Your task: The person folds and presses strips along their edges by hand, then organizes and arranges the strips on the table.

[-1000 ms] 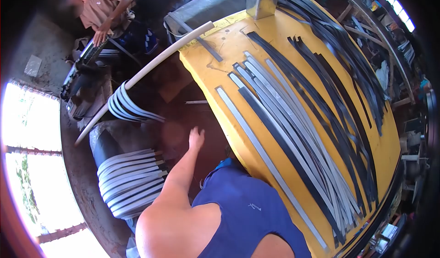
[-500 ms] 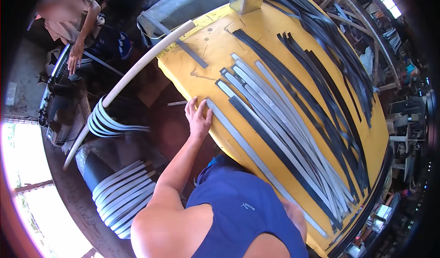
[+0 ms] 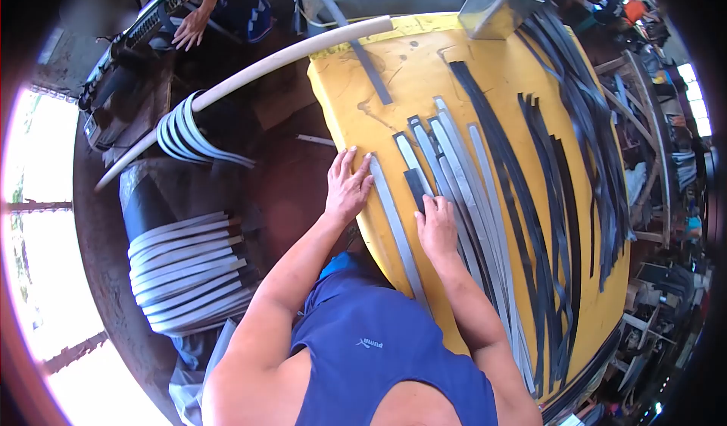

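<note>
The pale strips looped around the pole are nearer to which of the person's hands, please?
Left. The left hand is at the yellow table's edge, right of the looped strips; the right hand is farther right, by the grey strips.

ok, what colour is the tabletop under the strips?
The tabletop is yellow, with dark marks; head view.

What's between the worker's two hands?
The head view shows a grey strip by the left hand, a dark strip at the right hand, and yellow table.
</note>
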A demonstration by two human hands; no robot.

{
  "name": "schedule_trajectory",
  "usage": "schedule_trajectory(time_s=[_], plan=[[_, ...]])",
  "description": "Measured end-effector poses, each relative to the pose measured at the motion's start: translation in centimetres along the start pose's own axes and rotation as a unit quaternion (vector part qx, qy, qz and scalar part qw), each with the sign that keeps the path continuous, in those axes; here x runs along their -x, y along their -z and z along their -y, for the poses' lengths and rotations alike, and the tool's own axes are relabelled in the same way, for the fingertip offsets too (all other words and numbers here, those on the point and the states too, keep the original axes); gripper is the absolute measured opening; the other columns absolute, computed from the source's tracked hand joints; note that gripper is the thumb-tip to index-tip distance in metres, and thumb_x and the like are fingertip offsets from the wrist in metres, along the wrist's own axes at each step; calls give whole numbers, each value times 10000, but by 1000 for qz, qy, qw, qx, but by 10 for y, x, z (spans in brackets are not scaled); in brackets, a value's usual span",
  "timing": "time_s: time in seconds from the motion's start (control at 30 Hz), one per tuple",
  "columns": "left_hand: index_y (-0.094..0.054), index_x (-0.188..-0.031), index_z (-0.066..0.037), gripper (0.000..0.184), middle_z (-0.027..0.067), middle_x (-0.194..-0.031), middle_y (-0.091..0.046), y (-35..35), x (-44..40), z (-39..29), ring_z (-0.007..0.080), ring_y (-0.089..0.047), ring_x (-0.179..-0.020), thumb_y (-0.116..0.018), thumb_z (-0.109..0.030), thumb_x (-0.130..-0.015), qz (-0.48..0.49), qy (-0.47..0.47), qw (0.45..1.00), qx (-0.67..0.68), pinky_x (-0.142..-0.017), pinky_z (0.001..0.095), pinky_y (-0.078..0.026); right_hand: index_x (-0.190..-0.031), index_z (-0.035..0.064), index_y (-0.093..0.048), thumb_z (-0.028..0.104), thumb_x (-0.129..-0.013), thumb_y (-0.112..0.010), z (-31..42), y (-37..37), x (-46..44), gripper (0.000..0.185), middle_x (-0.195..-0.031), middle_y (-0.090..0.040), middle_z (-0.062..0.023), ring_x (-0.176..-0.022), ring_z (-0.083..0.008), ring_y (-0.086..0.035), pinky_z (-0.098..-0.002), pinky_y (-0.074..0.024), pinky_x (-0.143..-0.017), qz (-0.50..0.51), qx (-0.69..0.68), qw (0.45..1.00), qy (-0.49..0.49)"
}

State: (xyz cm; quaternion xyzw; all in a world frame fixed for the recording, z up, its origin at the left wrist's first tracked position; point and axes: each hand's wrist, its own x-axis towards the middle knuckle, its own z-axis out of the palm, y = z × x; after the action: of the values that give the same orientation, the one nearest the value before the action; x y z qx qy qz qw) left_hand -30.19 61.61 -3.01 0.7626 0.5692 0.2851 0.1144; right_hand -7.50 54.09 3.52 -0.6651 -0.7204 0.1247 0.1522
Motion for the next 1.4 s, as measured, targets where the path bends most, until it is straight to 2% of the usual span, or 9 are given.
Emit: schedule_trajectory(time_s=[0.3, 0.43, 0.5, 0.57, 0.63, 0.7, 0.8, 0.9, 1.4], plan=[[-591, -1395, -151, 479, 184, -1496, -363, -3, -2, 0, 418, -305, -1394, -627, -277, -935, 22, -8, 999, -41, -1156, 517, -293, -1167, -16, -606, 83, -812, -664, 11, -12, 4, 373, -977, -600, -175, -917, -341, -611, -454, -525, -791, -13, -24, 999, 31], [-584, -1399, -127, 505, 196, -1494, -363, -1, -5, -4, 428, -309, -1391, -653, -251, -915, 8, -6, 1000, -16, -1151, 523, -304, -1195, -36, -604, 53, -862, -619, 10, -14, -9, 345, -976, -654, -222, -889, -374, -645, -454, -537, -801, -4, -146, 989, -10], [-594, -1371, -87, 516, 176, -1360, -498, 7, -13, -3, 395, -393, -1305, -693, -209, -879, -7, 22, 999, 35, -1104, 490, -364, -1214, -40, -607, 29, -885, -594, 9, -21, -16, 337, -974, -676, -245, -865, -402, -659, -448, -541, -795, -19, -275, 961, -25], [-615, -1331, -69, 494, 159, -1271, -564, 16, -31, 12, 365, -443, -1244, -711, -198, -863, 9, 88, 990, 112, -1074, 460, -394, -1245, -28, -620, 20, -919, -601, 13, -17, -23, 330, -905, -694, -181, -750, -280, -666, -360, -535, -720, 9, -382, 921, -79], [-698, -1090, 6, 297, 128, -1036, -646, 20, -60, 43, 260, -611, -974, -736, -190, -869, 64, 124, 971, 196, -833, 345, -516, -1245, -27, -628, 21, -925, -618, 14, -22, -27, 324, -856, -684, -133, -706, -193, -640, -318, -517, -677, 6, -455, 885, -101], [-717, -943, 9, 292, 132, -854, -677, 33, -89, 49, 243, -652, -788, -780, -255, -835, 161, 136, 955, 208, -730, 345, -520, -1266, -18, -623, 27, -936, -623, 15, -28, -33, 333, -874, -659, -76, -726, -131, -595, -274, -494, -678, 15, -502, 859, -101], [-707, -826, -2, 360, 148, -723, -674, 45, -123, 39, 276, -665, -686, -830, -337, -774, 276, 147, 946, 81, -659, 379, -514, -1296, -15, -610, 26, -955, -624, 19, -41, -43, 344, -917, -618, 2, -767, -51, -536, -208, -458, -692, 30, -572, 812, -110], [-716, -843, -17, 437, 173, -785, -714, 50, -135, 35, 343, -696, -788, -856, -406, -701, 318, 126, 939, 24, -718, 425, -537, -1291, -31, -607, 20, -959, -617, 27, -46, -49, 336, -908, -623, -6, -763, -54, -537, -205, -457, -690, 40, -588, 796, -135], [-729, -788, -57, 390, 140, -733, -707, 47, -137, 33, 323, -702, -762, -885, -390, -658, 300, 126, 945, -20, -708, 430, -546, -1292, -35, -645, 32, -955, -636, 26, -57, -58, 344, -862, -619, 9, -733, -37, -516, -200, -431, -638, 74, -560, 803, -193]])
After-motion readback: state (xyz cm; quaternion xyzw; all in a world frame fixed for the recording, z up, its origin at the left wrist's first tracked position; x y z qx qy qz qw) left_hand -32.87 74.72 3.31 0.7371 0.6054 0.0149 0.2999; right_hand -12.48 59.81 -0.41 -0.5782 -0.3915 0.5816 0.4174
